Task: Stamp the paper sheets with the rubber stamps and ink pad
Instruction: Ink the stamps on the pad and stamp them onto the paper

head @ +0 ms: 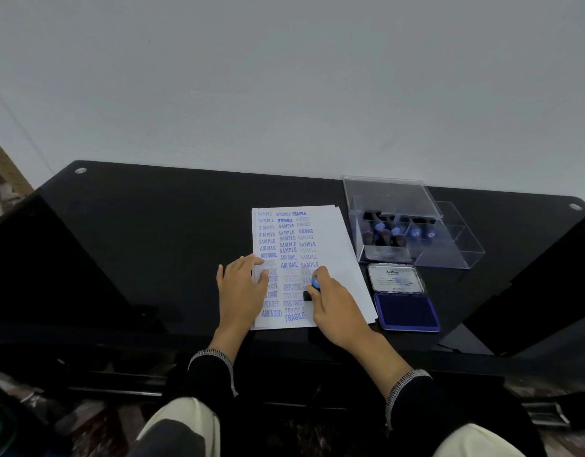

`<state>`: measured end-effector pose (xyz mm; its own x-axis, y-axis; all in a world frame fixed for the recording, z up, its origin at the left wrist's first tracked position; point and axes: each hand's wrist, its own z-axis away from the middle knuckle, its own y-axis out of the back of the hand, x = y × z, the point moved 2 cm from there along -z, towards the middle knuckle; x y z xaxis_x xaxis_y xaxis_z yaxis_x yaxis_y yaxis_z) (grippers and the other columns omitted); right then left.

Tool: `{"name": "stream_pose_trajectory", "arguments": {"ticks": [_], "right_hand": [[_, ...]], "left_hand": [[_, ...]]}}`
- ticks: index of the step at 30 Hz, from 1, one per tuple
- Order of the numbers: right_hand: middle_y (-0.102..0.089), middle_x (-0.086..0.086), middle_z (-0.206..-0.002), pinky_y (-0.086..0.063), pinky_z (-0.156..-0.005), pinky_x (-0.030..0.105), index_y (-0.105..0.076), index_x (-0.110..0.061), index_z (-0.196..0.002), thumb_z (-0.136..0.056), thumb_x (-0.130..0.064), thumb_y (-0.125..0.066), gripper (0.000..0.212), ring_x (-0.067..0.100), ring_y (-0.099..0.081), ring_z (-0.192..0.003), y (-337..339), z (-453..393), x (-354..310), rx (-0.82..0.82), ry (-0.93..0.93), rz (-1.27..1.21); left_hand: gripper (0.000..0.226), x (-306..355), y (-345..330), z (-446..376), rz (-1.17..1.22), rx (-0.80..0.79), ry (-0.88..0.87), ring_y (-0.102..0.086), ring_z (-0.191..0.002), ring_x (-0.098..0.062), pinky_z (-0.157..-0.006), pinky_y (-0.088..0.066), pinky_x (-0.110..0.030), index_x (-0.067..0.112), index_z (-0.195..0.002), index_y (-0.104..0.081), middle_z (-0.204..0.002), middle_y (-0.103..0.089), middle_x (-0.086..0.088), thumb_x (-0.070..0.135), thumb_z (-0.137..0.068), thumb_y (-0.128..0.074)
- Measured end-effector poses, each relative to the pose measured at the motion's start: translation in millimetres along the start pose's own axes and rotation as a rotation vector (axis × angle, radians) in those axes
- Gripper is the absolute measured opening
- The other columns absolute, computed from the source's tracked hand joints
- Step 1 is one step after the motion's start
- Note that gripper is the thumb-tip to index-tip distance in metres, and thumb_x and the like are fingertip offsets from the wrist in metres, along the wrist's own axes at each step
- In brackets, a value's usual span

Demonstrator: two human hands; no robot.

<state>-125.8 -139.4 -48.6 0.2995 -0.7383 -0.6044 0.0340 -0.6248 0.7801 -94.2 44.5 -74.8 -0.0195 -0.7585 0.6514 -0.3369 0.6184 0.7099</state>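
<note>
A stack of white paper sheets (337, 245) lies on the black table (152, 245), its top sheet covered with blue stamped words in three columns. My left hand (240, 285) lies flat on the sheet's left side, fingers straight. My right hand (334, 305) grips a black rubber stamp with a blue cap (315, 282), its base down on the lower middle of the sheet. To the right of the paper an ink pad (406, 311) sits with its lid (396, 279) folded back, showing the dark blue pad.
A clear plastic box (449, 249) with several more blue-capped stamps (396, 232) stands behind the ink pad, its clear lid leaning on top. A white wall runs along the table's far edge. My knees show below the near edge.
</note>
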Motion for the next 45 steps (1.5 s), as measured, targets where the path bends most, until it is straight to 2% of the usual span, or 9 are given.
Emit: {"name": "stream_pose_trajectory", "arguments": {"ticks": [12,14,17,20,23,33,36,39,45], "right_hand": [[-0.04,-0.005,-0.069,-0.029,-0.052,0.025,-0.031,-0.018,-0.094,-0.101,-0.017,-0.04,0.011,0.011,-0.036,-0.057,5.6,-3.0,-1.7,-0.043,0.021,-0.014],[-0.039,-0.006,-0.068,-0.029,-0.053,0.022,-0.032,-0.016,-0.092,-0.101,-0.017,-0.039,0.011,0.01,-0.033,-0.056,9.5,-2.7,-0.9,-0.028,-0.022,-0.116],[-0.038,-0.002,-0.068,-0.029,-0.054,0.019,-0.036,-0.01,-0.087,-0.102,-0.017,-0.039,0.016,0.011,-0.031,-0.059,18.9,-0.9,13.2,0.191,-0.212,-0.351],[-0.038,0.005,-0.068,-0.03,-0.058,0.026,-0.039,-0.01,-0.079,-0.1,-0.014,-0.042,0.021,0.016,-0.033,-0.062,23.2,2.7,34.2,0.414,-0.399,-0.574],[-0.038,0.006,-0.066,-0.031,-0.056,0.029,-0.04,-0.012,-0.078,-0.1,-0.012,-0.04,0.023,0.015,-0.033,-0.06,25.1,4.9,42.4,0.472,-0.479,-0.725],[-0.039,0.005,-0.068,-0.031,-0.06,0.033,-0.042,-0.013,-0.078,-0.1,-0.014,-0.04,0.022,0.019,-0.033,-0.064,21.5,6.9,41.1,0.474,-0.451,-0.694],[-0.039,0.005,-0.068,-0.031,-0.061,0.031,-0.042,-0.013,-0.079,-0.099,-0.014,-0.041,0.021,0.019,-0.033,-0.065,20.5,7.2,38.7,0.476,-0.435,-0.661],[-0.04,0.005,-0.069,-0.031,-0.061,0.029,-0.043,-0.013,-0.081,-0.1,-0.015,-0.041,0.02,0.017,-0.034,-0.065,19.4,6.6,38.1,0.466,-0.428,-0.646],[-0.043,0.005,-0.074,-0.034,-0.058,0.011,-0.046,-0.003,-0.091,-0.101,-0.017,-0.043,0.017,0.013,-0.037,-0.067,18.3,7.1,34.9,0.394,-0.364,-0.582]], "left_hand": [[0.025,-0.9,-1.6,-2.0,-0.006,0.005,0.005,-0.047,-0.127,-0.014,-0.12,-0.01,-0.044,0.021,-0.117,-0.062,-0.128,-0.059,0.005,0.029,-0.094,-0.06],[0.025,-1.8,-1.9,-2.5,-0.005,0.008,0.004,-0.048,-0.125,-0.015,-0.119,-0.012,-0.045,0.022,-0.117,-0.063,-0.126,-0.06,0.006,0.029,-0.093,-0.061],[0.024,-2.0,-2.0,-3.1,0.003,0.008,0.006,-0.05,-0.123,-0.015,-0.119,-0.013,-0.046,0.022,-0.115,-0.063,-0.124,-0.061,0.006,0.028,-0.092,-0.062],[0.023,-1.3,-1.9,-3.7,0.003,0.015,0.001,-0.051,-0.121,-0.016,-0.118,-0.013,-0.047,0.021,-0.114,-0.063,-0.121,-0.062,0.005,0.026,-0.091,-0.062],[0.022,-1.0,-2.2,-4.1,0.017,0.018,0.0,-0.051,-0.12,-0.016,-0.118,-0.013,-0.047,0.021,-0.112,-0.063,-0.119,-0.062,0.006,0.026,-0.091,-0.063],[0.022,3.4,1.7,-2.5,0.069,-0.01,0.026,-0.051,-0.12,-0.013,-0.118,-0.006,-0.046,0.022,-0.114,-0.061,-0.128,-0.058,0.008,0.022,-0.092,-0.061],[0.023,4.6,2.5,-1.7,0.135,-0.008,0.029,-0.057,-0.104,-0.007,-0.119,-0.004,-0.047,0.024,-0.114,-0.06,-0.127,-0.058,0.011,0.019,-0.092,-0.062],[0.024,3.9,2.0,-1.6,0.169,-0.01,0.025,-0.053,-0.089,0.004,-0.119,-0.002,-0.048,0.025,-0.115,-0.06,-0.131,-0.057,0.01,0.018,-0.093,-0.062],[0.023,1.6,-0.6,-3.2,0.106,-0.032,0.016,-0.053,-0.121,-0.01,-0.119,0.001,-0.047,0.025,-0.117,-0.06,-0.138,-0.053,0.008,0.018,-0.095,-0.058]]}}
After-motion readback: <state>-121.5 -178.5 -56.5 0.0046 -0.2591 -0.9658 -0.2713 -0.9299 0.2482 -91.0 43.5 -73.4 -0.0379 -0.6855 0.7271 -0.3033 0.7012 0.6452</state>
